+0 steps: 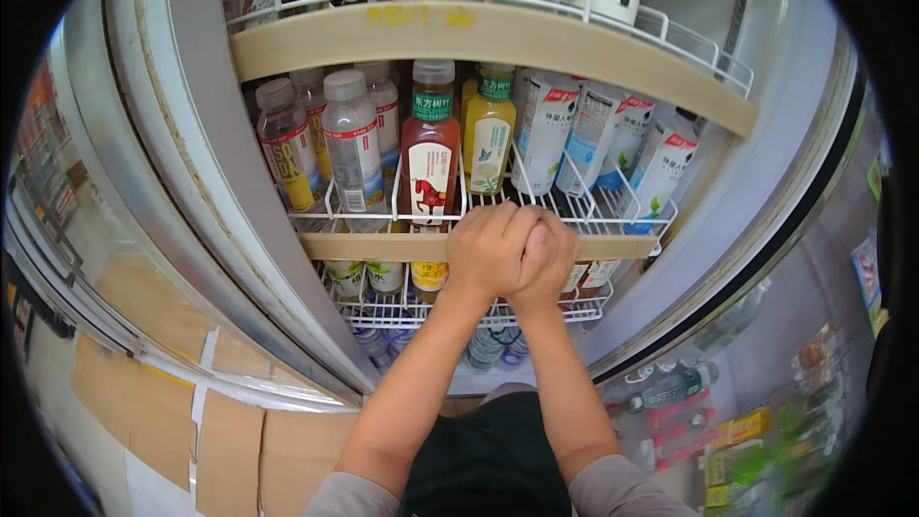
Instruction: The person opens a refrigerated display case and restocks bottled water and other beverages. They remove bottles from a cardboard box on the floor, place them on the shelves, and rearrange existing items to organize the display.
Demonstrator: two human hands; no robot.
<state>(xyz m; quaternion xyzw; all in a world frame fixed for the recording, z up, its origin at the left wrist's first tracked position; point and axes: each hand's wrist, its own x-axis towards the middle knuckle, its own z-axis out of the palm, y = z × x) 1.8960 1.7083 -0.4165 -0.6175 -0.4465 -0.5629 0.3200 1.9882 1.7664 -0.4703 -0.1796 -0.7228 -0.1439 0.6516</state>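
My left hand [485, 250] and my right hand [551, 255] are clasped together before the front edge of a wire refrigerator shelf [373, 247]. No object shows between them, though their palms are hidden. Just behind and to the left stands a bottle of red-brown tea [430, 151] with a green neck band. A bottle of yellow tea [490, 136] is beyond my hands. Clear soda water bottles [352, 147] stand at the left of this shelf. Several white-labelled bottles [547, 133] are at its right, some of them leaning.
An upper shelf [488, 32] holds pouches and large bottles. Lower shelf bottles [428, 276] and floor-level bottles [484, 350] are partly behind my arms. Door frames flank the opening. Flattened cardboard [230, 449] covers floor at left; packaged goods [743, 427] lie at lower right.
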